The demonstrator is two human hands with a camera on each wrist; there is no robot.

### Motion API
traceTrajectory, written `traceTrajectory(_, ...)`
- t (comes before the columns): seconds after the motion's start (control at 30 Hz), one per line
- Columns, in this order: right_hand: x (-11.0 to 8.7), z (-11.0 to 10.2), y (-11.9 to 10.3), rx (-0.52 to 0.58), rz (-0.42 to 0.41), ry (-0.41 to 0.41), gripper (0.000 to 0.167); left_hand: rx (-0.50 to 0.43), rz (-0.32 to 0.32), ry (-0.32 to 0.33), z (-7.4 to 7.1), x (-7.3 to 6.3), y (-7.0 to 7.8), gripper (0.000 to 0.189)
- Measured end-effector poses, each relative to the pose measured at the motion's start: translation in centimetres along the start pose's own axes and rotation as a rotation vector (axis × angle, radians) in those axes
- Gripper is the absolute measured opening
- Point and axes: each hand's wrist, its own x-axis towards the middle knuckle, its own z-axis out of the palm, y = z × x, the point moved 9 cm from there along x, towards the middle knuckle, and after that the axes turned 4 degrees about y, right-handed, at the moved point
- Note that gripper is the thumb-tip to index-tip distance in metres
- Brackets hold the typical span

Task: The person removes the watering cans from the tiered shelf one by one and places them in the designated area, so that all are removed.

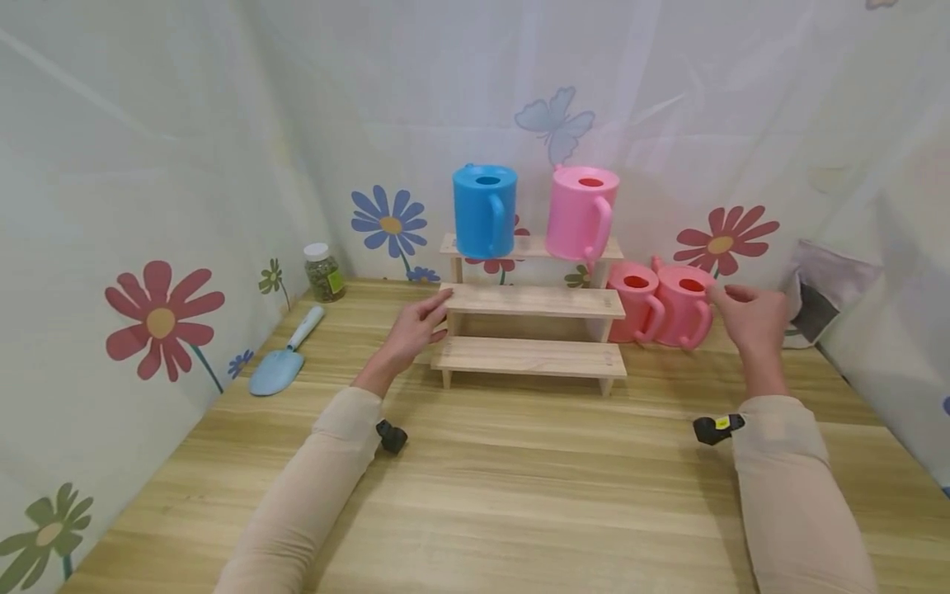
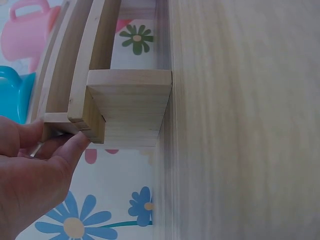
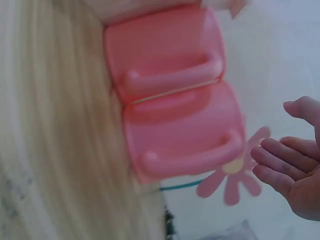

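Note:
A three-tier wooden stand [image 1: 530, 301] stands at the middle back of the table. My left hand [image 1: 411, 330] grips the left end of its middle tier; in the left wrist view, thumb and fingers [image 2: 75, 147] come round the board's end. On the top tier are a blue watering can [image 1: 475, 219] and a pink watering can [image 1: 571, 214]. Two coral-pink watering cans [image 1: 629, 318] [image 3: 185, 132] stand side by side on the table, right of the stand, handles facing me. My right hand [image 1: 753, 318] is beside the outer one, with fingers parted and nothing held in the right wrist view.
A light-blue hand trowel [image 1: 278, 369] lies at the left, near a white-lidded jar [image 1: 324, 274] of green bits. A grey cloth-like bag [image 1: 820, 293] sits at the back right corner. Flower-printed curtains [image 1: 416, 99] enclose the wooden table [image 1: 519, 487] behind and at both sides.

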Motion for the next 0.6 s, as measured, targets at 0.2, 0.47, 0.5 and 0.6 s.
traceTrajectory(0.2, -1.7, 0.4, -4.2, 0.005, -0.128, -0.004, 0.069, -0.012, 0.003, 0.001, 0.0, 0.2, 0.1, 0.045)
traceTrajectory(0.47, -4.1, 1.2, -8.6, 0.048, -0.311, 0.013, 0.057, -0.018, 0.0, -0.006, -0.2, 0.0, -0.1, 0.046)
traceTrajectory(0.5, -4.4, 1.2, -9.0, 0.065, -0.323, 0.013, 0.056, -0.019, 0.0, -0.008, -0.2, 0.0, -0.1, 0.046)
traceTrajectory(0.6, -5.4, 1.5, -10.5, 0.133, -0.344, -0.008, 0.054, -0.017, -0.001, -0.009, -0.1, -0.1, -0.1, 0.046)
